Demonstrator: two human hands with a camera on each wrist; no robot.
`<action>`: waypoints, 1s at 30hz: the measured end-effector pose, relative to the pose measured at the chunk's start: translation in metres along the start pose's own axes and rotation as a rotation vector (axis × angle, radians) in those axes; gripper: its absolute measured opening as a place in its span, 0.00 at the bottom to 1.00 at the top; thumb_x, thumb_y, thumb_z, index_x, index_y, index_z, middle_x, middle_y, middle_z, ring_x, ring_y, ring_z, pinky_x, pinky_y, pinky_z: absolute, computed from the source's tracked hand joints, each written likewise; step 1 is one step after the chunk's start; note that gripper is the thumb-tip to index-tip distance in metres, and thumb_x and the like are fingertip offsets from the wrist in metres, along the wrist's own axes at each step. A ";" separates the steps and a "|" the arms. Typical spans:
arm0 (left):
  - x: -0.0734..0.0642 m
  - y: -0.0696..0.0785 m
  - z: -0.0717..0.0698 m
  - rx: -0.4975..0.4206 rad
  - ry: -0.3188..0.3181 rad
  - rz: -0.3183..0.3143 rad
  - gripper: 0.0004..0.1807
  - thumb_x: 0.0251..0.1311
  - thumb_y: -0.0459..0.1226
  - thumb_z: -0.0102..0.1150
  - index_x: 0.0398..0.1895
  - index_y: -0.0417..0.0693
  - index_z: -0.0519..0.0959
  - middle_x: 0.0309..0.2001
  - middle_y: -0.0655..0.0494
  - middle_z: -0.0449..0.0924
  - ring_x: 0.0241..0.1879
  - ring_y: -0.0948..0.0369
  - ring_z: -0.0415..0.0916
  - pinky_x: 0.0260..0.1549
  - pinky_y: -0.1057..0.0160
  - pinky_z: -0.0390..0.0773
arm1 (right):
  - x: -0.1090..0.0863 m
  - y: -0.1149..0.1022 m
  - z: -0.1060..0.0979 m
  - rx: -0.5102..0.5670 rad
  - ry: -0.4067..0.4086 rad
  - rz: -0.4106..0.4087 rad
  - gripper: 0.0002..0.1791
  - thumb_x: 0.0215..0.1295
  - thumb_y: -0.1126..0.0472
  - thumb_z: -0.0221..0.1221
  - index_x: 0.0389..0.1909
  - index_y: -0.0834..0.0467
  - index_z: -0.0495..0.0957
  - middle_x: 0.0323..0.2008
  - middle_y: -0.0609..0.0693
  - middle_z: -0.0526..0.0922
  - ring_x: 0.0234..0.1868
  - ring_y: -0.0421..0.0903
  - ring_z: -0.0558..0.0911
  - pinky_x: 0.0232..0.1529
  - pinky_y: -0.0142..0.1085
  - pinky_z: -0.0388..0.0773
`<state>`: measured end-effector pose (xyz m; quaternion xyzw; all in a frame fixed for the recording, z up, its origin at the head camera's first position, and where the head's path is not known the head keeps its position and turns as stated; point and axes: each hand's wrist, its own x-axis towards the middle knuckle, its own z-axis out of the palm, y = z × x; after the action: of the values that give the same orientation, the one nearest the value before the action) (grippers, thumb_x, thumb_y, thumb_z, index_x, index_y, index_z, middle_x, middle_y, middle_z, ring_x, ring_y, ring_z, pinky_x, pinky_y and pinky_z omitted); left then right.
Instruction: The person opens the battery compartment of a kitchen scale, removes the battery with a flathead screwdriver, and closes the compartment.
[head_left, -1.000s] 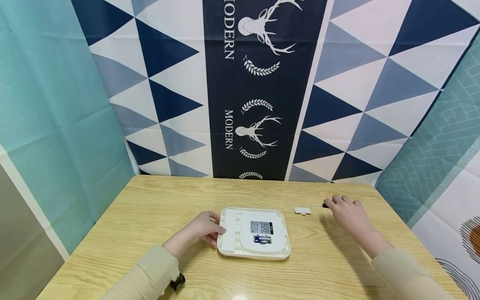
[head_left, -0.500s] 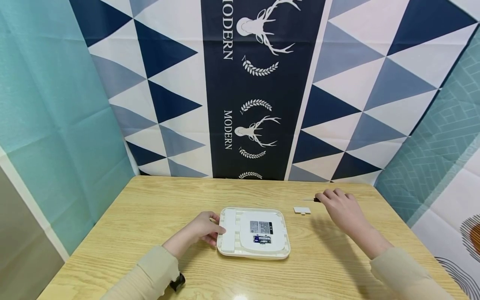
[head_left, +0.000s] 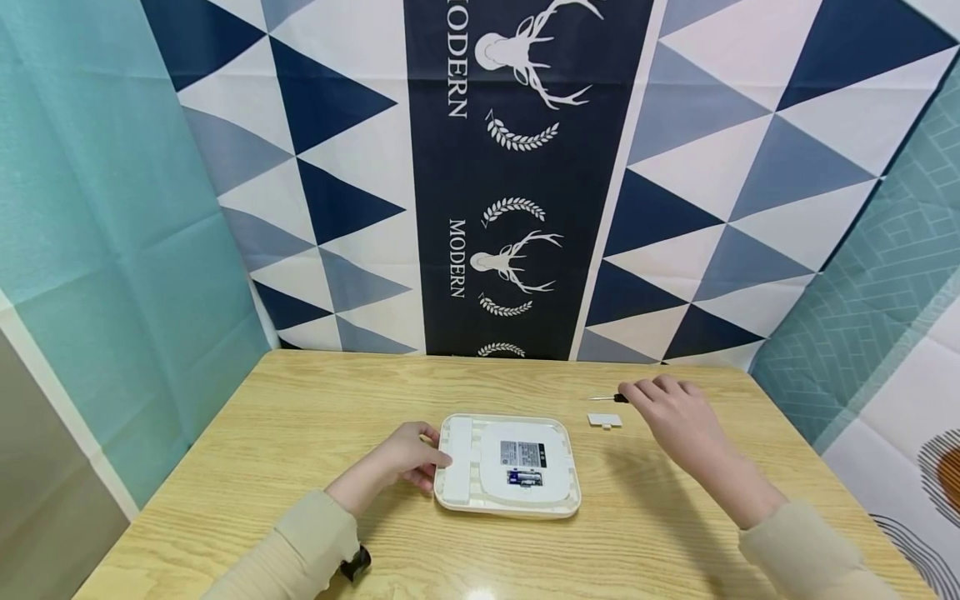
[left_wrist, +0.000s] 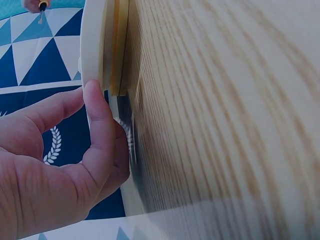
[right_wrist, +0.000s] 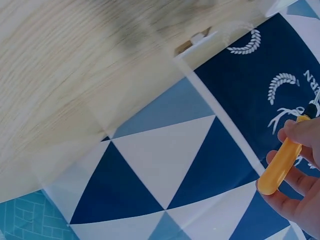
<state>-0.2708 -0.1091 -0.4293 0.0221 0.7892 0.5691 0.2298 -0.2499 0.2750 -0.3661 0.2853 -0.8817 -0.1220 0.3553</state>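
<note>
A white flat device (head_left: 508, 465) lies face down on the wooden table (head_left: 300, 433), its open battery bay showing a blue cell (head_left: 522, 478). My left hand (head_left: 411, 454) rests against the device's left edge, fingertips (left_wrist: 95, 107) touching the rim (left_wrist: 100, 45). My right hand (head_left: 670, 412) holds a small screwdriver (head_left: 609, 398) with a yellow handle (right_wrist: 281, 164), just above the table behind a small white battery cover (head_left: 604, 421) that lies to the right of the device.
A patterned cloth backdrop (head_left: 510, 183) hangs right behind the table's far edge. A small black object (head_left: 354, 564) sits under my left sleeve near the front edge.
My right hand has moved left and slightly back with the screwdriver, toward the small white cover. The left hand and the device have stayed where they were.
</note>
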 end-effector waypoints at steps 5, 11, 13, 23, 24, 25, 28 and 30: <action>0.000 0.000 0.000 0.005 0.005 -0.003 0.26 0.48 0.33 0.63 0.50 0.38 0.65 0.23 0.46 0.77 0.13 0.61 0.72 0.14 0.65 0.79 | 0.002 -0.008 -0.007 0.022 0.028 -0.020 0.19 0.48 0.73 0.56 0.43 0.56 0.74 0.34 0.51 0.79 0.36 0.53 0.75 0.30 0.46 0.75; 0.002 0.000 0.001 0.000 0.016 -0.017 0.26 0.48 0.33 0.64 0.50 0.38 0.65 0.25 0.45 0.78 0.14 0.60 0.73 0.15 0.64 0.79 | 0.003 -0.018 -0.014 0.024 0.037 -0.046 0.22 0.45 0.75 0.59 0.44 0.56 0.74 0.35 0.51 0.79 0.37 0.53 0.76 0.32 0.46 0.76; 0.003 -0.001 0.001 -0.004 0.018 -0.021 0.26 0.48 0.33 0.63 0.49 0.38 0.65 0.26 0.44 0.78 0.16 0.60 0.74 0.16 0.64 0.80 | 0.003 -0.021 -0.015 0.024 0.049 -0.063 0.20 0.47 0.73 0.57 0.44 0.56 0.74 0.35 0.52 0.80 0.37 0.53 0.76 0.34 0.47 0.76; 0.002 -0.004 0.001 -0.029 0.005 -0.021 0.25 0.48 0.33 0.64 0.48 0.37 0.66 0.27 0.44 0.78 0.21 0.58 0.77 0.20 0.60 0.81 | 0.002 -0.040 -0.018 0.033 0.146 -0.118 0.30 0.72 0.63 0.21 0.39 0.56 0.77 0.30 0.51 0.79 0.33 0.53 0.76 0.31 0.46 0.77; 0.002 -0.004 0.001 -0.031 0.002 -0.020 0.25 0.48 0.33 0.64 0.48 0.37 0.66 0.27 0.44 0.78 0.21 0.58 0.77 0.20 0.59 0.82 | 0.002 -0.042 -0.018 0.031 0.145 -0.120 0.30 0.72 0.63 0.21 0.39 0.56 0.77 0.30 0.51 0.79 0.32 0.53 0.76 0.31 0.46 0.77; 0.002 -0.003 0.001 -0.031 -0.001 -0.018 0.25 0.48 0.33 0.64 0.48 0.37 0.65 0.27 0.44 0.78 0.21 0.58 0.77 0.20 0.59 0.81 | 0.001 -0.044 -0.019 0.032 0.147 -0.125 0.30 0.72 0.63 0.21 0.39 0.56 0.77 0.30 0.51 0.79 0.32 0.53 0.76 0.31 0.45 0.77; 0.001 -0.003 0.002 -0.029 -0.005 -0.014 0.25 0.48 0.33 0.64 0.49 0.37 0.65 0.27 0.44 0.78 0.21 0.58 0.77 0.19 0.59 0.81 | 0.000 -0.048 -0.019 0.042 0.155 -0.142 0.31 0.72 0.64 0.21 0.39 0.56 0.78 0.30 0.51 0.80 0.32 0.52 0.76 0.32 0.45 0.77; 0.001 -0.003 0.001 -0.031 -0.005 -0.013 0.25 0.48 0.33 0.63 0.49 0.37 0.65 0.27 0.44 0.78 0.21 0.58 0.77 0.19 0.59 0.81 | -0.001 -0.051 -0.019 0.054 0.172 -0.155 0.30 0.72 0.64 0.22 0.37 0.56 0.78 0.29 0.52 0.80 0.32 0.52 0.76 0.32 0.45 0.78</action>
<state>-0.2700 -0.1087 -0.4326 0.0148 0.7799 0.5796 0.2360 -0.2150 0.2341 -0.3743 0.3714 -0.8264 -0.1002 0.4111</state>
